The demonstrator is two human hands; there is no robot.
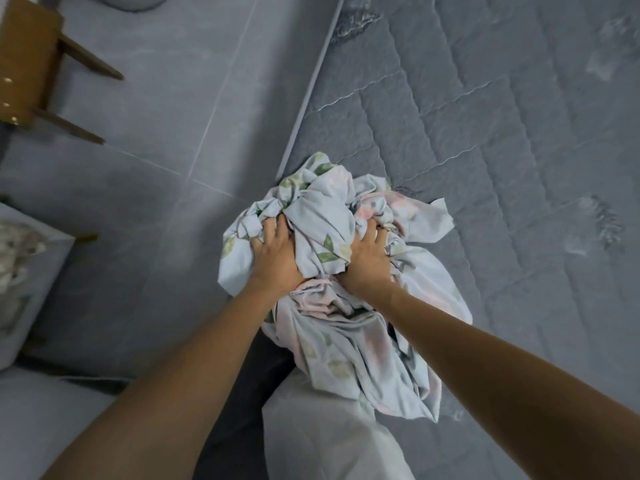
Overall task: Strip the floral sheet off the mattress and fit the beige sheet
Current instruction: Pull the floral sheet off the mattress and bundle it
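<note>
The floral sheet, pale blue with green leaves and pink blooms, is bunched into a loose bundle at the near left edge of the bare grey quilted mattress. My left hand grips the bundle's left side, fingers sunk into the folds. My right hand grips its right side the same way. Part of the sheet trails down toward me over a pale cloth below it. I cannot tell whether that pale cloth is the beige sheet.
Grey tiled floor lies left of the mattress. A wooden piece of furniture with slanted legs stands at the top left. A pale box or cushion with patterned fabric sits at the left edge.
</note>
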